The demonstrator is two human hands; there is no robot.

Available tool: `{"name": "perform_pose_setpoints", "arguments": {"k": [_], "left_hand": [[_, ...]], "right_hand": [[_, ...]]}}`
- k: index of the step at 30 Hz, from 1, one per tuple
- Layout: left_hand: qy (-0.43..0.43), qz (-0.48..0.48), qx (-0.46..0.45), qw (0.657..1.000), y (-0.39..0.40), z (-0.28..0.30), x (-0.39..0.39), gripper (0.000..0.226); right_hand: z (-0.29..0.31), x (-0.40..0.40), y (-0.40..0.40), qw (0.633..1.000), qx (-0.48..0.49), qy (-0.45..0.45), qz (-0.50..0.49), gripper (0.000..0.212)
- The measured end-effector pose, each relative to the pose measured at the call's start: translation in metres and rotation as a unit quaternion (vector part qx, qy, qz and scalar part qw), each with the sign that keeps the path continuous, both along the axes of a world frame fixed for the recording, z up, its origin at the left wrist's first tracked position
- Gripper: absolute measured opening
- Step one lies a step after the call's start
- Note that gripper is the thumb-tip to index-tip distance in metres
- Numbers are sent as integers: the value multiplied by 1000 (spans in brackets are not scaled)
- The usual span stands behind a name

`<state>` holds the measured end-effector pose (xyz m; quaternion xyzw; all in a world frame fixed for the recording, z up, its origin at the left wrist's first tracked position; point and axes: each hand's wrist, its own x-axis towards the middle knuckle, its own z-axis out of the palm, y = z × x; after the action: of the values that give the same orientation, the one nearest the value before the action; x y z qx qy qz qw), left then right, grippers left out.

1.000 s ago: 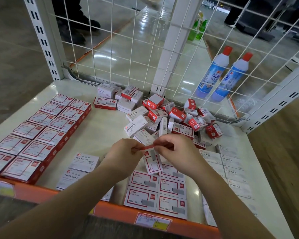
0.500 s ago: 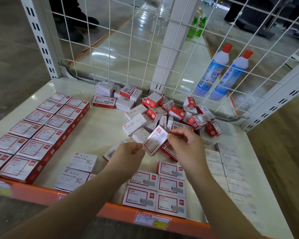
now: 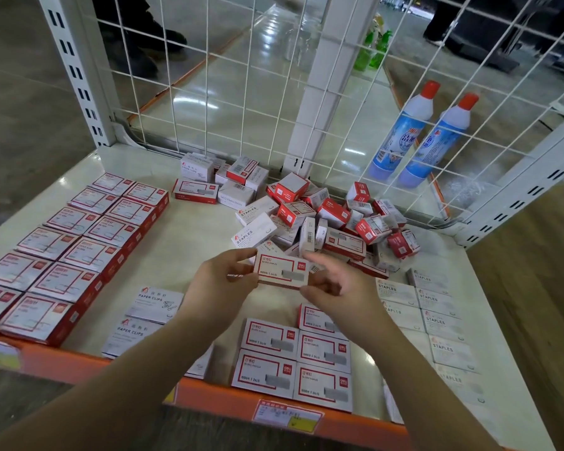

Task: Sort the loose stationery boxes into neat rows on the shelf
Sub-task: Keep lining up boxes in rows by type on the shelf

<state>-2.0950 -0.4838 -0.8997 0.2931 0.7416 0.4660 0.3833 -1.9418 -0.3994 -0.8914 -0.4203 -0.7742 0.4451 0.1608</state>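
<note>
Head view: your left hand (image 3: 222,284) and right hand (image 3: 336,284) pinch the ends of a red-bordered staple box (image 3: 282,271), label up, above the shelf (image 3: 192,242), probably squaring it for the matching staple rows (image 3: 293,359) just below; the loose pile (image 3: 323,216) waits behind.

Loose pile (image 3: 323,216) behind rows (image 3: 293,362); bottles (image 3: 417,135) behind mesh (image 3: 241,92).

White held box (image 3: 282,271) with red frame and grey patch; red-sided boxes (image 3: 75,252) along the cream shelf's (image 3: 183,242) left edge; orange front lip (image 3: 209,397)
</note>
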Motion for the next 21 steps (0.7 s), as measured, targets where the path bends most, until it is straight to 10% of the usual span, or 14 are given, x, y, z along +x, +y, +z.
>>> {"name": "perform_pose_setpoints", "arguments": {"k": [21], "left_hand": [[126,-89,-16,988,-6,-18,0,27]], "right_hand": [[-14,2,2,984,145,-89,40,47]]}}
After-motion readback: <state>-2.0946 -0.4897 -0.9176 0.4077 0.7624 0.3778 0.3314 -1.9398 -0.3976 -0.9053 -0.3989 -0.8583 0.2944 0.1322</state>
